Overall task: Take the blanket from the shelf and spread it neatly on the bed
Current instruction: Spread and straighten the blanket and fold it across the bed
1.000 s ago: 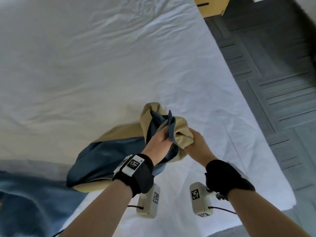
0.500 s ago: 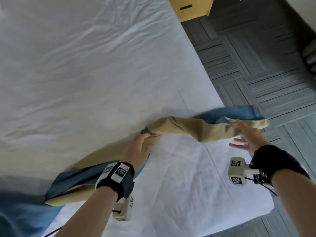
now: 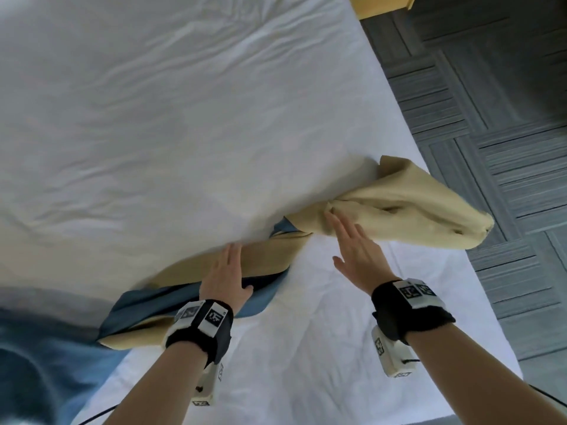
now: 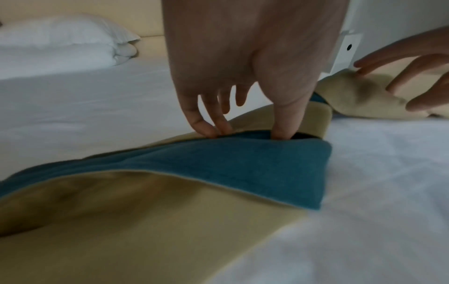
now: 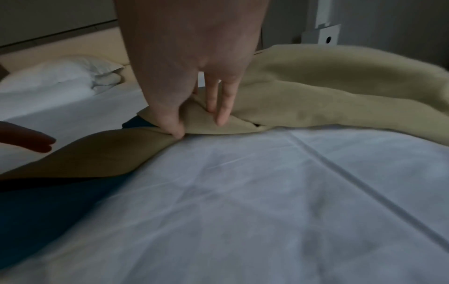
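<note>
The blanket, tan on one side and blue on the other, lies twisted in a long band across the near part of the white bed. Its bunched tan end hangs past the bed's right edge. My left hand lies flat on the band's middle with straight fingers. In the left wrist view its fingertips touch the tan cloth and its thumb sits at the blue fold. My right hand rests with straight fingers on the tan bunch, just right of the twist.
A white pillow lies at the head of the bed. A wooden cabinet stands past the bed's far right corner. Grey patterned floor runs along the right side. Blurred blue fabric fills the lower left.
Both hands gripped the bunched blanket together, then let go and parted, drawing it out to the right. The right hand has come back left onto the tan bunch.
</note>
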Available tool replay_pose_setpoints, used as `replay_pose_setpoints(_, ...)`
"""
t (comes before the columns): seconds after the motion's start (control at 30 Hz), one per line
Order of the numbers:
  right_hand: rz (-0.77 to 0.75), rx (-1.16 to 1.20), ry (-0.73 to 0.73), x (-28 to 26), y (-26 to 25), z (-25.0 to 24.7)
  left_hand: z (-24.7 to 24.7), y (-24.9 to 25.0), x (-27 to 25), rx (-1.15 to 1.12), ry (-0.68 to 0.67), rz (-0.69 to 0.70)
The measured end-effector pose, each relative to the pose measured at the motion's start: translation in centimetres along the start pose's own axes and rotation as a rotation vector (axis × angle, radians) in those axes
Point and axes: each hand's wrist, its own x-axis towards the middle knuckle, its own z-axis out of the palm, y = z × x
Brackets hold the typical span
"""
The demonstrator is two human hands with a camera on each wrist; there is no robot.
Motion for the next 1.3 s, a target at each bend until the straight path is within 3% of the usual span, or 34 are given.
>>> replay_pose_setpoints(0.23, 0.090, -0.312, -0.081, 3.6, 0.9, 1.8, 0.9, -0.8, 0.8, 0.166, -0.116, -0.102)
replay_pose_setpoints(0.33, 0.108, -0.354, -0.083, 4.3, 0.9, 0.9, 0.7, -0.1, 1.0, 0.116, -0.117, -0.100)
replay_pose_setpoints(0.43, 0.116, -0.320, -0.083, 4.4, 1.8, -0.7, -0.3, 0.3, 0.8, -0.009, -0.041, -0.099)
replay_pose_setpoints(0.57, 0.178, -0.248, 0.092, 4.3, 5.5, -5.3, -2.3, 1.2, 0.4, -0.134, 0.154, 0.007)
replay_pose_setpoints(0.63, 0.270, -0.315, 0.127, 3.9, 7.8, -7.5, -3.1, 2.2, 0.3, -0.230, 0.234, 0.134)
replay_pose_setpoints(0.73, 0.538, -0.399, 0.094, 2.7, 9.9, -9.4, -3.4, 3.1, -0.1, -0.283, 0.243, 0.309)
replay_pose_setpoints(0.8, 0.709, -0.374, 0.054, 2.0, 9.5, -9.4, -3.2, 2.7, -0.3, -0.276, 0.202, 0.330)
replay_pose_setpoints(0.83, 0.718, -0.379, 0.039, 1.8, 8.5, -9.2, -3.0, 2.1, -0.5, -0.270, 0.179, 0.321)
replay_pose_setpoints(1.03, 0.113, -0.363, -0.040, 1.5, -3.2, -3.0, -1.7, -4.4, -3.4, -0.285, 0.142, 0.234)
replay_pose_setpoints(1.3, -0.192, -0.278, -0.140, 1.2, -22.4, 8.0, -0.2, -21.0, -8.4, -0.301, 0.179, 0.027)
